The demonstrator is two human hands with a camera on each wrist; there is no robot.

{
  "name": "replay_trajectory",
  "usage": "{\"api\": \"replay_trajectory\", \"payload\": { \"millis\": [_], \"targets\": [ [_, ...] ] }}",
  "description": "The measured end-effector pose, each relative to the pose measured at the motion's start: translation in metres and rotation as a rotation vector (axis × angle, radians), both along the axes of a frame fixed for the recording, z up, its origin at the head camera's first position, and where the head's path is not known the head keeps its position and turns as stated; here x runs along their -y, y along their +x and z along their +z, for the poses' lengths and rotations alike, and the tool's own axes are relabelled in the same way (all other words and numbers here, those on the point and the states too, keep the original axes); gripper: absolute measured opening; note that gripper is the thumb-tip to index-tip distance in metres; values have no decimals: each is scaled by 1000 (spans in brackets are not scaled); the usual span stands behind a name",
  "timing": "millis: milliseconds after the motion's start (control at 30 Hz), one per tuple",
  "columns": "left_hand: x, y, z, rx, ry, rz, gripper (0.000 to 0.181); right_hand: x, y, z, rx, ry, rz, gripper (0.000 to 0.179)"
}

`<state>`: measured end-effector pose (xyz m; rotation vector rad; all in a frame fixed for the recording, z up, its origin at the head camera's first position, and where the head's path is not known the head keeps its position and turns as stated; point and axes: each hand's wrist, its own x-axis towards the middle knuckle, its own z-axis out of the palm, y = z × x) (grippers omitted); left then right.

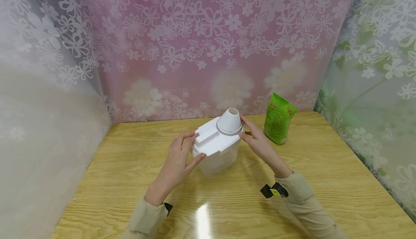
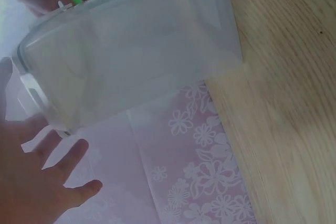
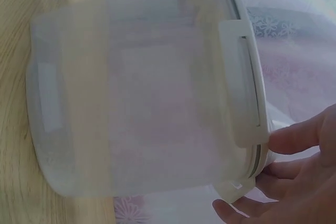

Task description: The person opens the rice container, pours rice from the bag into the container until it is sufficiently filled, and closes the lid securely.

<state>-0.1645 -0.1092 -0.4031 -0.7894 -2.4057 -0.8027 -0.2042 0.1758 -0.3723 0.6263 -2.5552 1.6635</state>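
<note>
A clear plastic storage container (image 1: 218, 163) with a white lid (image 1: 208, 141) stands on the wooden table between both hands. On the lid's right part sits a white cone-shaped cap (image 1: 230, 122) with an open top. My left hand (image 1: 177, 159) holds the lid's left end, fingers on the far side and thumb at the near edge; the little finger sticks out free in the left wrist view. At the right end, my right hand (image 1: 258, 141) holds the lid beside the cap, thumb on its rim (image 3: 260, 114) and fingers around the clip (image 3: 233, 188).
A green printed bag (image 1: 278, 120) stands upright on the table (image 1: 136, 181), just beyond the right hand. Flowered curtains (image 1: 208, 44) hang behind the table and on both sides.
</note>
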Motion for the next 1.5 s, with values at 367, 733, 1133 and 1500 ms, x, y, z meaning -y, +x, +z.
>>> {"api": "replay_trajectory", "payload": {
  "millis": [367, 733, 1133, 1500],
  "targets": [
    [0, 1, -4, -101, 67, -113, 51, -1, -9, -4, -22, -16, -48, 54],
    [4, -11, 3, -64, 99, -135, 26, -4, 8, -7, -247, 92, -228, 48],
    [0, -32, 14, 79, 8, -155, 38, 4, 40, -13, -668, 303, -272, 21],
    [-1, -25, 13, 121, 19, -115, 38, 6, 40, -11, -715, 382, -284, 22]
  ]
}}
